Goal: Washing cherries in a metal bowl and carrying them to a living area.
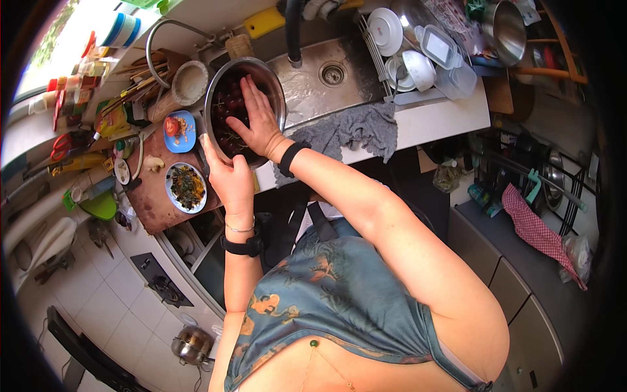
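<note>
A steel bowl point(281, 88) of dark red cherries point(230, 108), some with green stems, is tilted over the left end of the sink. My left hand point(226, 179) grips its near rim, thumb on the rim and fingers along the outside. Flat over the cherries lies my right hand point(254, 115), fingers spread and palm down, inside the bowl. Whether liquid is in the bowl cannot be told. The sink basin point(313, 105) with its drain point(333, 74) is right of the bowl, below a dark faucet point(294, 34).
A grey cloth point(343, 130) hangs over the counter's front edge. Left, a cutting board point(147, 201) bears a blue plate point(180, 145) and a plate of dark-topped food point(186, 188). A dish rack point(374, 54) with dishes and plastic containers stands right of the sink.
</note>
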Demonstrator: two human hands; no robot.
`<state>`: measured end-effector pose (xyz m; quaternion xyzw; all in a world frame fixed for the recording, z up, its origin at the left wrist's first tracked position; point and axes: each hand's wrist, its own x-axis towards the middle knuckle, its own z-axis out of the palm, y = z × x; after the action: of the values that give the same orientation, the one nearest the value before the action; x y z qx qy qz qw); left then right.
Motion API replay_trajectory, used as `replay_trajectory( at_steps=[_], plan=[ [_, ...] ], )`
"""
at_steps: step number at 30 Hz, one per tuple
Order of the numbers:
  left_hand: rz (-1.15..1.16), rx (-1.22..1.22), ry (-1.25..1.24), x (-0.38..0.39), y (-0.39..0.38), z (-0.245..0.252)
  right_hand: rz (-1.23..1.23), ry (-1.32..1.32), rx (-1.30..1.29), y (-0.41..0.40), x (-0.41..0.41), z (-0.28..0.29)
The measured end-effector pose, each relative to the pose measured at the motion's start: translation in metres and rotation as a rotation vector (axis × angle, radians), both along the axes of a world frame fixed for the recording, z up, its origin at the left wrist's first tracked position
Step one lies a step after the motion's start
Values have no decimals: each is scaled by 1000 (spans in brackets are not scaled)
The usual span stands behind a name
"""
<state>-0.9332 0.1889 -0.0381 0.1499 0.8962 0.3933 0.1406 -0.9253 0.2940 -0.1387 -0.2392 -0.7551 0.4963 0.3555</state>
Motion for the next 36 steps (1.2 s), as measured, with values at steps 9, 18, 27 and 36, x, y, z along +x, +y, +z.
replay_trajectory(
  at_steps=[9,18,27,36],
  plan=[
    [-11,7,36,-4,-6,-11,0,-17,17,-1,0,1],
    [220,371,-636,-20,-13,-37,131,-352,201,14,13,11],
    [339,514,-919,-7,-8,-99,333,-365,369,100,110,40],
    [306,574,-1127,2,32,-119,-22,-890,581,291,74,15]
  ],
)
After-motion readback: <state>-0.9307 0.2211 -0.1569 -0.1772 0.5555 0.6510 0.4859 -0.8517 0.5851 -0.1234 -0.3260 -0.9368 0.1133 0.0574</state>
